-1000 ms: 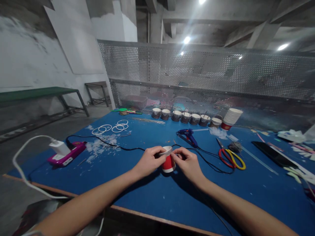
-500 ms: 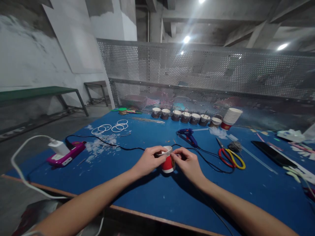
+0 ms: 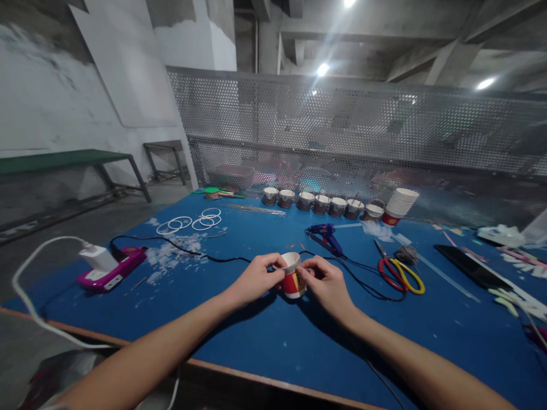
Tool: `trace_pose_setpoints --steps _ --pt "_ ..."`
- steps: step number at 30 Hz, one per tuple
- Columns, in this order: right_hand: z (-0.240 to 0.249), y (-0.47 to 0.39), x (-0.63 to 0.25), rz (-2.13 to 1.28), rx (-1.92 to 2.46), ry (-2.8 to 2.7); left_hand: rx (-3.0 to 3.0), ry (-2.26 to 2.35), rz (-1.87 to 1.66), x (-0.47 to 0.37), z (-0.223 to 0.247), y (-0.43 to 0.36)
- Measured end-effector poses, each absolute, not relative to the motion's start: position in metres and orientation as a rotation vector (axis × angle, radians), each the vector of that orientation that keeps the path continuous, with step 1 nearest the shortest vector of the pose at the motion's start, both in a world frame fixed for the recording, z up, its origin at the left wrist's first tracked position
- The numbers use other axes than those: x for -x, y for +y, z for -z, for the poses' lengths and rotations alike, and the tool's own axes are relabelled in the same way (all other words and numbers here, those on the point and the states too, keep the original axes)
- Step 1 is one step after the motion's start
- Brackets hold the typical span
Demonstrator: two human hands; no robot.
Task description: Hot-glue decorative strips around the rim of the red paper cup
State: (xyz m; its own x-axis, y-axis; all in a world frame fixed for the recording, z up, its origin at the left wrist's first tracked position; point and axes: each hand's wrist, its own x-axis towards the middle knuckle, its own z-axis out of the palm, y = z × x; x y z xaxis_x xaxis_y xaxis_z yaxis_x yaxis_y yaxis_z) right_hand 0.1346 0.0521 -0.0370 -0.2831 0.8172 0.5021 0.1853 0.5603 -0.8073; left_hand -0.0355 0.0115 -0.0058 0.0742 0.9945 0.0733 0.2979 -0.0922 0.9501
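Observation:
A red paper cup (image 3: 294, 283) with a white rim and a yellow mark stands near the middle of the blue table, tilted slightly. Grey yarn (image 3: 292, 269) appears to run round it just under the rim. My left hand (image 3: 260, 279) grips the cup's left side, thumb in front and fingers at the rim. At the right of the rim, my right hand (image 3: 322, 282) is closed in a pinch on what looks like the yarn; its fingertips hide most of it. A blue glue gun (image 3: 327, 236) lies behind my right hand.
Several wrapped cups (image 3: 305, 201) line the back, beside stacked paper cups (image 3: 400, 204). Scissors (image 3: 401, 276), a yarn ball (image 3: 407, 254) and a phone (image 3: 472, 266) lie right. White rings (image 3: 174, 225) and a purple power strip (image 3: 113, 272) are left. Black cables cross the table.
The cup has turned between my hands, so a yellow mark now shows on its front, and its opening is more visible. Both hands stay in nearly the same place.

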Motion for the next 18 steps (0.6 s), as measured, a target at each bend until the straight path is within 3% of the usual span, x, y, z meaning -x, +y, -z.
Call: trace_pose_setpoints --steps 18 --pt "0.0366 0.0530 -0.1358 -0.806 0.830 -1.781 -1.418 1.315 -1.070 0.0367 0.0043 0.0108"
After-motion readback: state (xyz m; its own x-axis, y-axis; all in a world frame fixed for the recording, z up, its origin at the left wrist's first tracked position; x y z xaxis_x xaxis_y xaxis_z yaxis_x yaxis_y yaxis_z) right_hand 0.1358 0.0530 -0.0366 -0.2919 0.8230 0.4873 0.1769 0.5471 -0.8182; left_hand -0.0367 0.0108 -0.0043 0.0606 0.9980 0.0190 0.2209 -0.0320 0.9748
